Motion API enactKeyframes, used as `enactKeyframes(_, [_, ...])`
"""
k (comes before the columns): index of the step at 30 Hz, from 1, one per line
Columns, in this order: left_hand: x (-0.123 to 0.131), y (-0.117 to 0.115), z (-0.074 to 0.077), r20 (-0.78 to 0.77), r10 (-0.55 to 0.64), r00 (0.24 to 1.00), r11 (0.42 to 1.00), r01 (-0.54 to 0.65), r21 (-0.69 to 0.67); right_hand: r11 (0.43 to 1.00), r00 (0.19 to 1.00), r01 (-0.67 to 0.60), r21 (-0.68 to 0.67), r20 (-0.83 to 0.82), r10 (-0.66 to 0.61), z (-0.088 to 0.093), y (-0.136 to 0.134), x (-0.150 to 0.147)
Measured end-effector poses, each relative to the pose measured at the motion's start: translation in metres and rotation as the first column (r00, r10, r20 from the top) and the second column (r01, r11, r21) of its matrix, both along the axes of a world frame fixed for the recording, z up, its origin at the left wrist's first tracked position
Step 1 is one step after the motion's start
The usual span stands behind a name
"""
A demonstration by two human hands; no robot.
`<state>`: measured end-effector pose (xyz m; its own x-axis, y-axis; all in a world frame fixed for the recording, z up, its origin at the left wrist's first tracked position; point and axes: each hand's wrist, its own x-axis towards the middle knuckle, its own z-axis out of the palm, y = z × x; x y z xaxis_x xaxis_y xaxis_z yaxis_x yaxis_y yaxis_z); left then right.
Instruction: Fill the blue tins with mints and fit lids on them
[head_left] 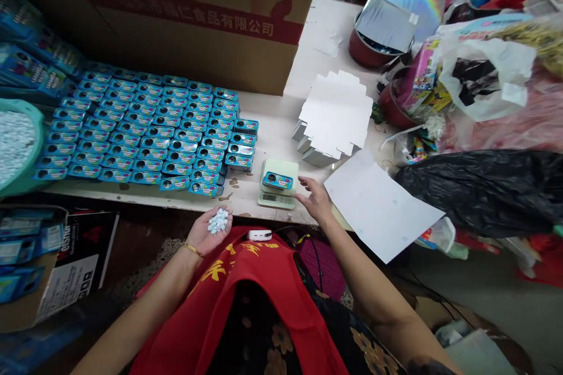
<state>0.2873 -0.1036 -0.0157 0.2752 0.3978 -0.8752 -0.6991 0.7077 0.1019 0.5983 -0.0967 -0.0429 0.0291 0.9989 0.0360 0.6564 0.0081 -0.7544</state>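
My left hand (203, 235) is turned palm up just off the table's front edge and cups a small heap of white candies (219, 221). A pale green kitchen scale (268, 198) stands near that edge. One small blue tin (278, 180) lies on its platform. Close to the scale's right side is my right hand (315, 197), its fingers apart and nothing in it; whether a fingertip touches the scale I cannot tell. Many more blue tins (151, 142) stand in close rows to the left.
A turquoise basin (37, 149) full of white candies sits far left. Behind the tins rises a large cardboard box (246, 64). White flat card cutouts (336, 108) are stacked right of the scale, beside a loose white sheet (378, 205). A black plastic bag (484, 190) lies further right.
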Motion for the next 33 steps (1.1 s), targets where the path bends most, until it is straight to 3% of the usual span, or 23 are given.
enactKeyframes(9, [0.008, 0.007, -0.001, -0.003, -0.015, 1.0, 1.0, 0.015, 0.018, 0.998, 0.984, 0.012, -0.068, -0.176, -0.024, -0.029, 0.01, -0.026])
enactKeyframes(13, [0.016, 0.014, -0.002, 0.033, -0.042, 0.999, 0.999, 0.041, 0.034, 0.995, 0.979, -0.002, -0.095, -0.201, -0.017, -0.033, 0.016, -0.031])
enactKeyframes(16, [0.023, 0.021, -0.002, 0.048, -0.048, 0.998, 0.998, 0.046, 0.042, 0.997, 0.992, -0.006, -0.075, -0.129, -0.004, -0.018, 0.015, -0.03])
enactKeyframes(19, [0.03, 0.029, -0.001, 0.062, -0.053, 0.997, 0.996, 0.048, 0.071, 0.996, 0.994, -0.063, 0.058, 0.089, 0.057, 0.016, 0.008, -0.036])
enactKeyframes(21, [0.035, 0.032, -0.002, 0.08, -0.078, 0.994, 0.994, 0.072, 0.085, 0.98, 0.97, -0.155, 0.123, 0.204, 0.128, 0.04, 0.002, -0.052])
enactKeyframes(23, [0.04, 0.032, -0.003, 0.109, -0.107, 0.988, 0.992, 0.098, 0.086, 0.939, 0.923, -0.323, 0.119, 0.256, 0.286, 0.057, -0.003, -0.079])
enactKeyframes(25, [0.044, 0.029, -0.006, 0.129, -0.121, 0.984, 0.992, 0.114, 0.062, 0.88, 0.841, -0.473, 0.043, 0.32, 0.437, 0.062, -0.006, -0.108])
enactKeyframes(28, [0.044, 0.023, -0.011, 0.11, -0.113, 0.988, 0.993, 0.114, -0.01, 0.837, 0.749, -0.542, -0.068, 0.412, 0.519, 0.056, -0.008, -0.138])
enactKeyframes(33, [0.044, 0.023, -0.011, 0.08, -0.088, 0.993, 0.993, 0.094, -0.066, 0.779, 0.668, -0.624, -0.064, 0.475, 0.574, 0.048, -0.005, -0.142])
